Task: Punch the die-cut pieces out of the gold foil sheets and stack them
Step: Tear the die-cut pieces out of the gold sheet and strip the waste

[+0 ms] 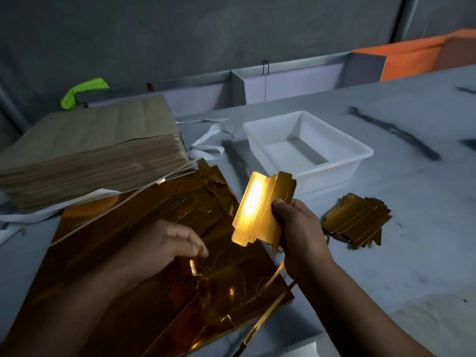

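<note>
Gold, scored with dotted lines, one punched piece sat pinched in the right hand at the right edge of the foil sheets. The left hand hovered over them, fingers curled; its grip was unclear. One stack of pieces lay on the grey table, near one white tub.

The tub sits on the table, toward its far side. Left of the tub stands a thick stack of card sheets, with loose trim strips lying between the two. In front of the tub and to its left, the foil sheets lie spread on the table, with the left hand over them. Directly in front of the tub, the right hand holds a few punched pieces above the table. In front of the tub and to its right, the finished pile lies on the table, apart from the sheets.
</note>
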The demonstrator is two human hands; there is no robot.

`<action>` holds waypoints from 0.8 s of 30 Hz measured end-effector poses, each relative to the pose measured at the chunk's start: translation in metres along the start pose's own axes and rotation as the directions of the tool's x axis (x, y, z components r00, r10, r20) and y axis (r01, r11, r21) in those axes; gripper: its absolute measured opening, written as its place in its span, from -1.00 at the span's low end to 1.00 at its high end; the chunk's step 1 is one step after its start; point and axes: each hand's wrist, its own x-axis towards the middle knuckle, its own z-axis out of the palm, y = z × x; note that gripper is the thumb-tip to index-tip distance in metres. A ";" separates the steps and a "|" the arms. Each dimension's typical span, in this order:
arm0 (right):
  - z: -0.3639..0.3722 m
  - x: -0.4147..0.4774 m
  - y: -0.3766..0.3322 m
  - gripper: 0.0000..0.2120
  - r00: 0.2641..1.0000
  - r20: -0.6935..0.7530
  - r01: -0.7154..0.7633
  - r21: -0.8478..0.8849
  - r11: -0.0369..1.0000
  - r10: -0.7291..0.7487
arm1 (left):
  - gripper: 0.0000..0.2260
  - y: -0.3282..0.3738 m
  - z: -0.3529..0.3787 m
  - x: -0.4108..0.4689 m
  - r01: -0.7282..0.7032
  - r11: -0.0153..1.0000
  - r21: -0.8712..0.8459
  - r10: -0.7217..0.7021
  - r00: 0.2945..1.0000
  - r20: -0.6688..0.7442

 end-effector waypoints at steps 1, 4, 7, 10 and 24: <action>0.000 0.000 -0.001 -0.92 1.000 0.015 -0.011 0.019 1.000 0.010 | -0.69 0.000 0.003 0.000 -0.001 0.998 0.064 0.000 1.000 0.012; 0.004 0.000 -0.003 -0.93 0.994 0.082 -0.081 0.125 0.989 0.071 | -0.58 0.003 0.018 0.001 -0.009 0.999 0.053 0.010 1.000 -0.018; 0.010 -0.004 0.001 -0.86 0.988 0.108 -0.133 0.231 0.964 0.110 | -0.51 0.007 0.034 -0.001 0.042 0.961 -0.272 -0.039 0.999 0.016; 0.014 -0.009 0.005 -0.85 0.982 0.141 -0.165 0.320 0.933 0.125 | -0.51 0.008 0.053 -0.001 0.087 0.880 -0.467 -0.087 0.996 0.020; -0.007 0.001 -0.001 -0.83 1.000 0.017 0.012 0.092 0.996 -0.013 | -0.82 0.019 0.082 0.013 0.036 0.821 -0.570 -0.074 0.996 -0.044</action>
